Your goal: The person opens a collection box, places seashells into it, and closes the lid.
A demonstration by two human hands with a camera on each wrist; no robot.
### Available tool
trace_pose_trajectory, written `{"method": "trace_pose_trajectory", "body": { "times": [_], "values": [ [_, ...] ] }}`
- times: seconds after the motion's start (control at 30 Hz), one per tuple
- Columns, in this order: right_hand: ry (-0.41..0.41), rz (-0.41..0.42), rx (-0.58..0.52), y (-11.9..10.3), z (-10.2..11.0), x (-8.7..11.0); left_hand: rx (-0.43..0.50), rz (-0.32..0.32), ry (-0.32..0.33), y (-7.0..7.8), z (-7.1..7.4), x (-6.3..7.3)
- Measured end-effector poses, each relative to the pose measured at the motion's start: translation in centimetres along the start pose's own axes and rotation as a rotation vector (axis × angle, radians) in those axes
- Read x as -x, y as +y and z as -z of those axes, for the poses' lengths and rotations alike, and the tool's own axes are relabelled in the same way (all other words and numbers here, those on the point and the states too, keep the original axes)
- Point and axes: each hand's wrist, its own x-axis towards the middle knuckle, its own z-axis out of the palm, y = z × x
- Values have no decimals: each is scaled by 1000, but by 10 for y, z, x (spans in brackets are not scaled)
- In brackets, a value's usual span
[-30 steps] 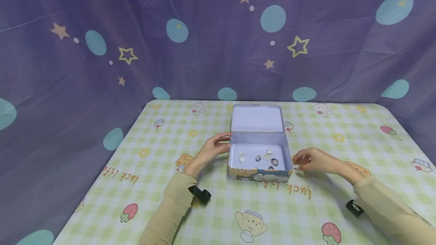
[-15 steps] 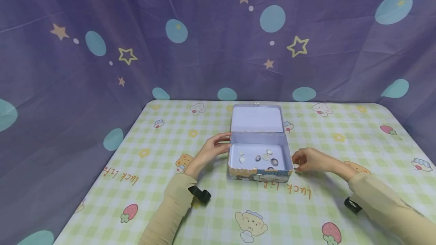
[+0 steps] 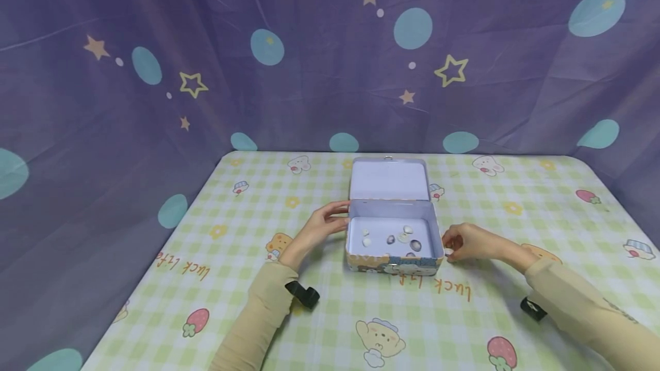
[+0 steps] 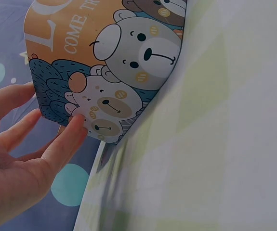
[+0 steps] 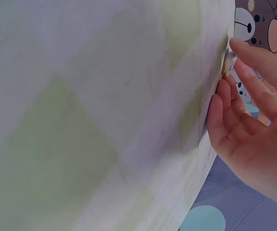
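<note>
An open tin box [image 3: 394,268] with bear drawings on its sides stands on the table, its lid [image 3: 389,179] tipped back. Several small seashells [image 3: 415,245], whitish and dark purple, lie spread over its floor. My left hand [image 3: 321,228] touches the box's left wall with extended fingertips; the left wrist view shows those fingers [image 4: 71,137] against the printed side. Close outside the right wall, my right hand [image 3: 470,242] pinches a small white seashell [image 5: 230,62] between thumb and fingertips, low by the tablecloth. Part of that shell is hidden by the fingers.
A green and white checked tablecloth [image 3: 289,331] with printed cartoons covers the table. Purple curtains [image 3: 319,96] with stars and blue ovals hang behind and at the sides. The raised lid stands at the box's back.
My right hand has shifted slightly left toward the box and turned a little, and more of the white seashell shows at its fingertips. The left hand and the box have stayed put.
</note>
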Motion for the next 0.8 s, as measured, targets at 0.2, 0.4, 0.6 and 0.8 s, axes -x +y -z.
{"method": "trace_pose_trajectory", "body": {
  "times": [0.2,0.4,0.6,0.8],
  "values": [
    [9,14,3,0,-1,-1,0,5,3,0,0,0],
    [11,8,0,1,-1,-1,0,4,4,1,0,0],
    [8,-11,-16,4,-1,-2,-1,4,2,1,0,0],
    [10,-12,-25,4,-3,-2,-8,6,3,0,0,0]
  ]
}}
